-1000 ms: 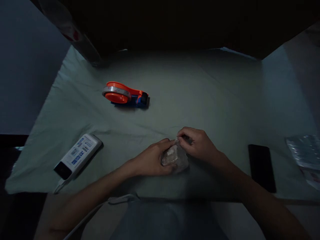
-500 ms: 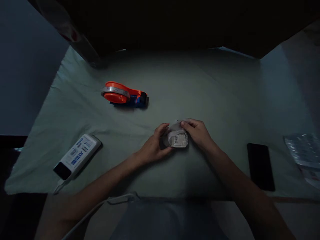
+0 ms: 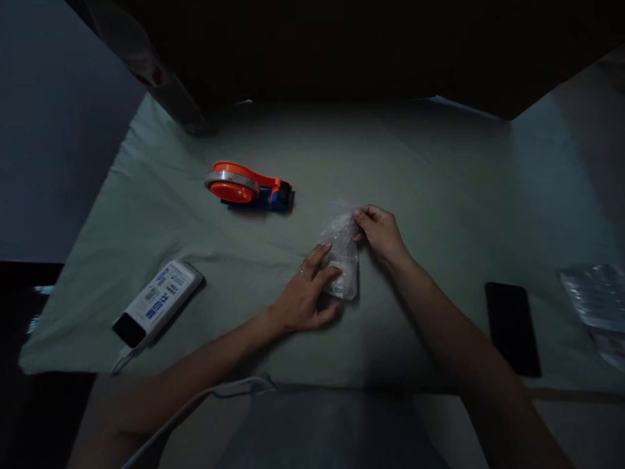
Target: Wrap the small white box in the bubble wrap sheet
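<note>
A strip of clear bubble wrap lies stretched out on the green cloth in front of me, with a small pale item in its nearer end, its kind hidden by the wrap. My left hand has its fingers spread, the fingertips resting on the wrap's left side and near end. At the wrap's far right edge, my right hand pinches the plastic between thumb and fingers.
An orange and blue tape dispenser lies beyond my left hand. To the left is a white power bank with a cable; to the right, a black phone and a clear plastic packet. A dark panel stands behind.
The bubble wrap, bunched around the pale item before, now extends away from me. My right hand has moved away from me with its edge; my left hand has spread its fingers over the near end.
</note>
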{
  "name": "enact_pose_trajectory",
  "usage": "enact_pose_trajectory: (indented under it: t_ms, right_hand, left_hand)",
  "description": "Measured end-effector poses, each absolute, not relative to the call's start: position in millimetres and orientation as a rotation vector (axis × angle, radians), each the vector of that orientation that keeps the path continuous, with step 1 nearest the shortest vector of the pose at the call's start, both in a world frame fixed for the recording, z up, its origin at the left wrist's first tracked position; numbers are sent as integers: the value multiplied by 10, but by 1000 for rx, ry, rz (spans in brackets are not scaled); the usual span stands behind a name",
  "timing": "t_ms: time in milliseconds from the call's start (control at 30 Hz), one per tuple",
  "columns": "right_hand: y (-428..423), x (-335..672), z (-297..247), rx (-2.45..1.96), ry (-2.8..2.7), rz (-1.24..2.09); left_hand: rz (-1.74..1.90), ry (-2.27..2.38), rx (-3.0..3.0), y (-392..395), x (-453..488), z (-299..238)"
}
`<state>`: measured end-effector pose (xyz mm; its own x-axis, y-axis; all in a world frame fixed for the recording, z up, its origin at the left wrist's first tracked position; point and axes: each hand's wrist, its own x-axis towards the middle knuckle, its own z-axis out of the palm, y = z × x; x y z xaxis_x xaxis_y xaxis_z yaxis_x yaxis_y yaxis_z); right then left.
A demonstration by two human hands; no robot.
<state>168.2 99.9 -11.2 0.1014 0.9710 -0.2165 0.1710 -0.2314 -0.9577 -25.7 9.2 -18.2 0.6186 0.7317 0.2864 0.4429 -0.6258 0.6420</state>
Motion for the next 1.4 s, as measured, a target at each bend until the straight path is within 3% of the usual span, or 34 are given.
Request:
enact_pose_trajectory:
  t_ms: [167, 300, 467, 633, 800, 900, 1133, 1400]
  right_hand:
    - [659, 1731, 84, -1692, -1527, 655]
    - [256, 1744, 172, -1712, -1766, 779]
    - [134, 1935, -19, -1788, -1651, 720]
    - [138, 2165, -210, -1888, -1774, 440]
    - [123, 2182, -134, -1826, -2010, 244]
    - [133, 2156, 23, -1583, -2037, 308]
    - [36, 2189, 123, -1373, -2236, 1041]
    - [-58, 1953, 33, -1527, -2275, 805]
  left_hand:
    - [778, 1044, 2155, 143, -204, -129]
    - [854, 1093, 2094, 139, -179, -65]
    - [1053, 1317, 2101, 141, -314, -41]
    - [761, 1381, 2432, 188, -539, -89]
    - [694, 1365, 2314, 202, -653, -28]
    - [715, 1052, 2236, 203, -659, 49]
    - [621, 738, 2008, 82, -629, 141]
    - [331, 720, 2442, -170, -444, -23]
